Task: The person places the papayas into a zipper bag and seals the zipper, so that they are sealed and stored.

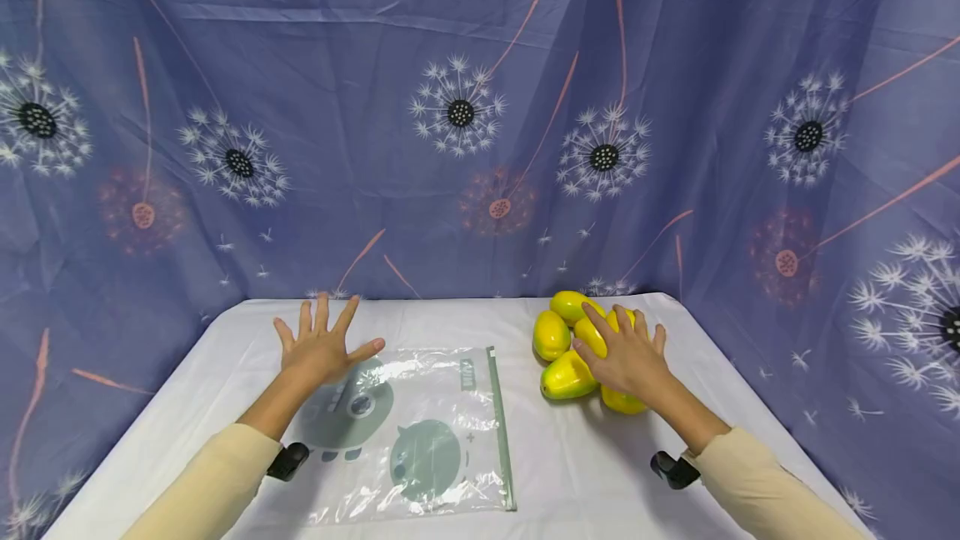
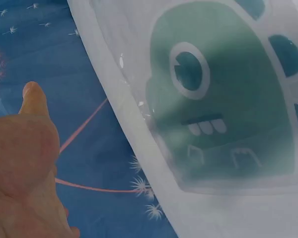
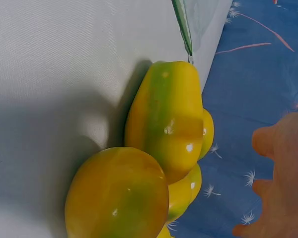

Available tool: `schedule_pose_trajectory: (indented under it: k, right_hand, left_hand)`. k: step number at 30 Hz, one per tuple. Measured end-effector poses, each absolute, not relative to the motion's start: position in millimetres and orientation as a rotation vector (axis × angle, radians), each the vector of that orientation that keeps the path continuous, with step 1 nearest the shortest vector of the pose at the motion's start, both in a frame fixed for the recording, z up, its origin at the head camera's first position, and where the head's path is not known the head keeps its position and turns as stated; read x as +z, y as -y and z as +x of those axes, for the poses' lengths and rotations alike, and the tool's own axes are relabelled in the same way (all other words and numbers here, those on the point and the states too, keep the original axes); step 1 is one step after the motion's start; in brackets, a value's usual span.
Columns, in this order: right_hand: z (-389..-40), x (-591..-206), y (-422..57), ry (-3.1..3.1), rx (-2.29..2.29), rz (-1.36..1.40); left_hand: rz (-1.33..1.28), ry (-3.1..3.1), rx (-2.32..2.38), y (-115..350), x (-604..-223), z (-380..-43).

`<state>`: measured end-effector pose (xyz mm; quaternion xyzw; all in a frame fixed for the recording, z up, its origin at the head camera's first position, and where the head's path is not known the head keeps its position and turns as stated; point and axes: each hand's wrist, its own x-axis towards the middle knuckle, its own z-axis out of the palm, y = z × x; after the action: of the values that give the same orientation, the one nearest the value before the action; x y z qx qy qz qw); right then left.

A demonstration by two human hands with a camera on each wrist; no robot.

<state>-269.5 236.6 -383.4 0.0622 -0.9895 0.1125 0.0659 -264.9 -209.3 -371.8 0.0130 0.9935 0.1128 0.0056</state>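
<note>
My left hand (image 1: 318,352), fingers spread, hovers at the far left corner of a clear zip bag (image 1: 480,432). The bag lies flat, its green zip edge to the right, with green cartoon animals printed on it. In the left wrist view, the hand (image 2: 25,163) is at the left edge, apart from the printed bag (image 2: 223,99). Over a cluster of glossy yellow papaya-like fruits (image 1: 567,376) with green streaks is my right hand (image 1: 626,361), fingers apart and holding nothing. The right wrist view shows a gap between this hand (image 3: 283,183) and the fruits (image 3: 164,119).
A white cloth (image 1: 570,473) covers the table. Blue fabric with dandelion prints (image 1: 337,148) hangs behind it and along both sides. Black wrist cameras (image 1: 288,462) are strapped below both hands. Between bag and fruits lies a strip of bare cloth.
</note>
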Motion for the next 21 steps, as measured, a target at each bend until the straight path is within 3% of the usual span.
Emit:
schedule_pose_trajectory:
  k: [9, 21]
  right_hand:
    - [-265, -381, -237, 2.949, 0.4, 0.268]
    - [-269, -383, -245, 2.898, 0.7, 0.404]
  left_hand:
    - [0.115, -3.098, 0.394, 188, -373, -266]
    - [0.372, -3.026, 0.54, 112, -389, -252]
